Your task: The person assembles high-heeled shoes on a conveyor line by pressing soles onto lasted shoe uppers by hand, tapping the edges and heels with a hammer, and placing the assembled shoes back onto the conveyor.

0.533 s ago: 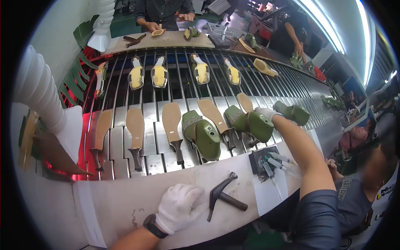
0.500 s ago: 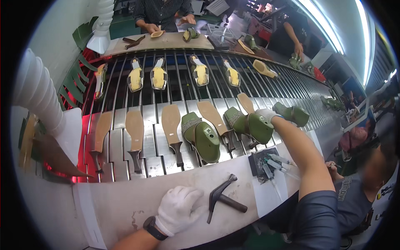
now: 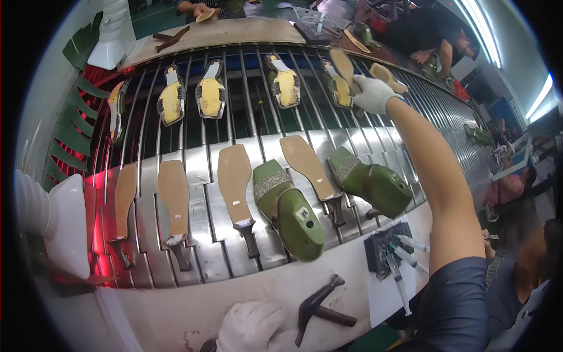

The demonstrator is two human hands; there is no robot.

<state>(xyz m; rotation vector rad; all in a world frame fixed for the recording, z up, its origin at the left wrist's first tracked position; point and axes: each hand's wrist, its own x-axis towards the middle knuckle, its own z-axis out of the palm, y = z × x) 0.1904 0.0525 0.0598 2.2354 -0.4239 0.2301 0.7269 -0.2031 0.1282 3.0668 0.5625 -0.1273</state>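
Note:
My right hand [image 3: 375, 95], in a white glove, reaches over the far rollers and grips a tan shoe sole [image 3: 342, 63], raised beside a yellow-bottomed shoe upper on its last [image 3: 340, 91]. On the bench by the near edge rests my left hand [image 3: 252, 328], also gloved; its fingers are blurred. Right of it lies a hammer [image 3: 319, 311] with a dark handle. Two green shoes on lasts, one [image 3: 288, 214] nearer the middle and another [image 3: 372, 183] to its right, stand on the metal slats among tan heeled soles, including one [image 3: 234, 176] left of the green shoes.
Several yellow-bottomed uppers, one [image 3: 211, 94] among them, lie across the far rollers. Syringes [image 3: 399, 273] rest on a dark block at the bench's right. A white duct nozzle [image 3: 67, 229] is at left. People work at the far bench [image 3: 234, 38] and on the right.
My right hand has moved from behind the right green shoe to the far rollers, taking the tan sole along. The view has shifted; my left hand stays on the bench.

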